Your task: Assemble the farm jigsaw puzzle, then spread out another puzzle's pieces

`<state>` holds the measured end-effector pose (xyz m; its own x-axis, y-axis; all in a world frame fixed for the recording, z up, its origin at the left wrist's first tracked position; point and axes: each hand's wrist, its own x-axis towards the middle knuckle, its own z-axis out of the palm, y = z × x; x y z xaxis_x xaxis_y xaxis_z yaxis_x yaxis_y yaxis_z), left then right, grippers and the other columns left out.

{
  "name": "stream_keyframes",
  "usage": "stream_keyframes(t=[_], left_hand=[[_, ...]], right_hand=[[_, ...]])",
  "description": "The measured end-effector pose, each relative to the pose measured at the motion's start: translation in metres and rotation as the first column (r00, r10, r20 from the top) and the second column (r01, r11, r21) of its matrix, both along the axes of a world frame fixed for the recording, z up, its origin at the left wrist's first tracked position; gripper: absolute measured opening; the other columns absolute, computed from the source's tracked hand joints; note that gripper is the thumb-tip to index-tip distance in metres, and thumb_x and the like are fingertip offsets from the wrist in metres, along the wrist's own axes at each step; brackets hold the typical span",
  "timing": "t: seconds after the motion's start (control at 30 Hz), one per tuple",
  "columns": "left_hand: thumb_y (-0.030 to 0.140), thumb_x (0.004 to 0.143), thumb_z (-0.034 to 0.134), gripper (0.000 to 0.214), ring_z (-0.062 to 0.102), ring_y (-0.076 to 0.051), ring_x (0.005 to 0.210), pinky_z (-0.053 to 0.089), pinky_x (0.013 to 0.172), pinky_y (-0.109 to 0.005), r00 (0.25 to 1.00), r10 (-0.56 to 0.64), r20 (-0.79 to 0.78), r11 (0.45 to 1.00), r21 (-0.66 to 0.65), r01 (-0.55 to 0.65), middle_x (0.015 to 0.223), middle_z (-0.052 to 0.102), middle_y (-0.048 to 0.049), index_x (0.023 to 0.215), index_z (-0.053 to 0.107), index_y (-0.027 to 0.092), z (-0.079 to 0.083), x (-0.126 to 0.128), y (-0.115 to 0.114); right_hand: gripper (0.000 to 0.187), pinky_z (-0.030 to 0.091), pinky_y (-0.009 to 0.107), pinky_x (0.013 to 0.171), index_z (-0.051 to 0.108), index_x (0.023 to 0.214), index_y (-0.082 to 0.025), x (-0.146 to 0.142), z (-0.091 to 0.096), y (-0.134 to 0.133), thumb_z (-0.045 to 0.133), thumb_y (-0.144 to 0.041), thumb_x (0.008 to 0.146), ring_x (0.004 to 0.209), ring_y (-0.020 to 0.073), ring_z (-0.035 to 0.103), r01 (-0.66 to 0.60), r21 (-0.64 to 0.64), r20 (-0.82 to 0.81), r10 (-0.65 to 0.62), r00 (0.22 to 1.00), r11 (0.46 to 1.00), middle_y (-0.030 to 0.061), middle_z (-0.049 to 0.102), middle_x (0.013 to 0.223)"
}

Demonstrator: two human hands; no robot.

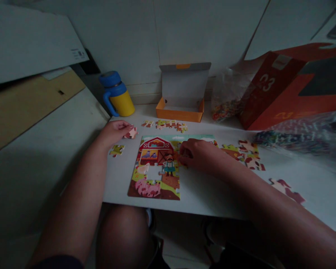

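White table (198, 196); right hand (198, 154) at jigsaw (168, 164).

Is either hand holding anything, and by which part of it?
Left hand is at the left edge of a pinkish puzzle piece; pinched or merely touched, I can't tell. Right hand curls over the part-built puzzle; any hold there is hidden.

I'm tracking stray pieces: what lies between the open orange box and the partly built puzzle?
A row of loose pieces lies between the box and the puzzle, in the head view.
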<state>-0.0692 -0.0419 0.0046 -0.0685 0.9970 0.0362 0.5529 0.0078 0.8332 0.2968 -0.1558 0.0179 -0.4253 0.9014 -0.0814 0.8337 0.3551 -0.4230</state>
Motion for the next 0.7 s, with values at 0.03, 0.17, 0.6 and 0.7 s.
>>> stream_keyframes(t=[0.03, 0.17, 0.6, 0.7], left_hand=[[0.068, 0.061, 0.093, 0.058, 0.068, -0.021, 0.067, 0.053, 0.060, -0.031, 0.999, -0.004, 0.032, 1.000, -0.011, 0.004, 0.082, 0.079, -0.0070, 0.090, 0.079, 0.019, 0.000, 0.000, 0.000], [0.065, 0.067, 0.090, 0.054, 0.062, -0.017, 0.062, 0.048, 0.058, -0.029, 0.995, -0.046, 0.094, 0.999, 0.000, 0.046, 0.079, 0.077, -0.0059, 0.094, 0.081, 0.019, -0.001, -0.001, 0.000], [0.065, 0.073, 0.085, 0.052, 0.056, -0.015, 0.060, 0.042, 0.054, -0.027, 0.981, -0.149, 0.124, 0.987, -0.043, 0.156, 0.082, 0.072, -0.0028, 0.099, 0.073, 0.021, -0.002, 0.006, -0.005], [0.066, 0.077, 0.080, 0.049, 0.054, -0.015, 0.058, 0.041, 0.053, -0.028, 0.974, -0.209, 0.086, 0.976, -0.042, 0.214, 0.076, 0.066, -0.0007, 0.100, 0.072, 0.023, 0.001, 0.014, -0.010]], right_hand=[[0.018, 0.035, 0.030, 0.063, 0.074, 0.102, -0.024, 0.000, 0.001, 0.000, 0.069, -0.039, 0.094, 0.073, 0.0176, 0.061, 0.003, -0.005, 0.007, -0.003, 1.000, 1.000, 0.0062, 0.075, 0.097], [0.015, 0.036, 0.031, 0.063, 0.074, 0.098, -0.024, -0.001, 0.002, 0.000, 0.066, -0.037, 0.095, 0.073, 0.0180, 0.061, 0.006, -0.028, 0.012, -0.005, 1.000, 1.000, 0.0059, 0.075, 0.094], [0.015, 0.039, 0.030, 0.065, 0.075, 0.096, -0.024, 0.000, 0.000, 0.004, 0.066, -0.035, 0.096, 0.074, 0.0184, 0.064, 0.028, -0.030, -0.024, -0.029, 0.999, 0.999, 0.0052, 0.076, 0.092], [0.017, 0.039, 0.030, 0.066, 0.076, 0.100, -0.023, -0.001, 0.000, 0.005, 0.063, -0.034, 0.098, 0.073, 0.0184, 0.064, 0.060, 0.006, -0.015, -0.059, 0.998, 0.998, 0.0068, 0.077, 0.094]])
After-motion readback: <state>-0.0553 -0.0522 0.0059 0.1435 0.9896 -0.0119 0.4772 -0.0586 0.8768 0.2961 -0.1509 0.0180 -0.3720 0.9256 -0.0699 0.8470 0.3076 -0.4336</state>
